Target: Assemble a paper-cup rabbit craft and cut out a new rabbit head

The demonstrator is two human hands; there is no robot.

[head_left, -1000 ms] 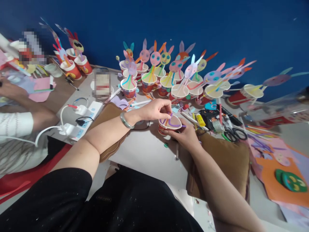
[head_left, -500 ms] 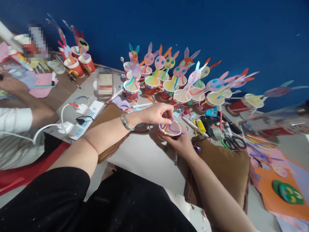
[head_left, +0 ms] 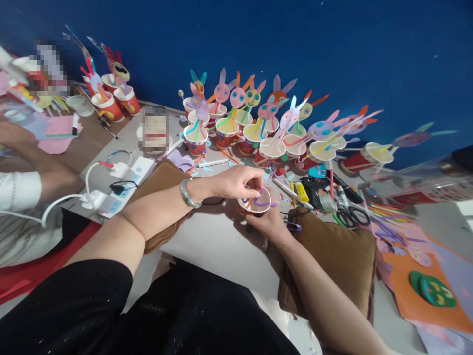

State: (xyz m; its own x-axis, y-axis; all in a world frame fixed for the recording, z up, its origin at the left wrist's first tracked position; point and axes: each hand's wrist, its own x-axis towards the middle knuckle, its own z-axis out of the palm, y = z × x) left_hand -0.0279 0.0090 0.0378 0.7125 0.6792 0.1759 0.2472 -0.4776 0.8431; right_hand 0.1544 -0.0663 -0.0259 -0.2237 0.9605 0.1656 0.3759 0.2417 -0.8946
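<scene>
In the head view, a red paper cup [head_left: 266, 197] with a pale inside stands upright above the grey table, gripped around its side by my right hand [head_left: 272, 224]. Over the rim, my left hand [head_left: 241, 181], with a bangle on the wrist, has thumb and fingers pinched together on a purple pipe cleaner [head_left: 263, 203]. That strip curls inside the cup and sticks out past its right side. An orange strip [head_left: 250, 202] also shows inside. My left fingers partly cover the cup's opening, so where the strips end is hidden.
Behind stand several cups with paper rabbit heads [head_left: 237, 97]. Scissors [head_left: 352, 215], a yellow cutter [head_left: 301, 192] and a brown cushion [head_left: 332, 266] lie to the right. A power strip [head_left: 129, 187] with cables lies left, near another person's arm [head_left: 55, 180].
The whole view has shifted a little. My left fingers sit slightly lower over the cup. My right hand keeps its hold on the cup.
</scene>
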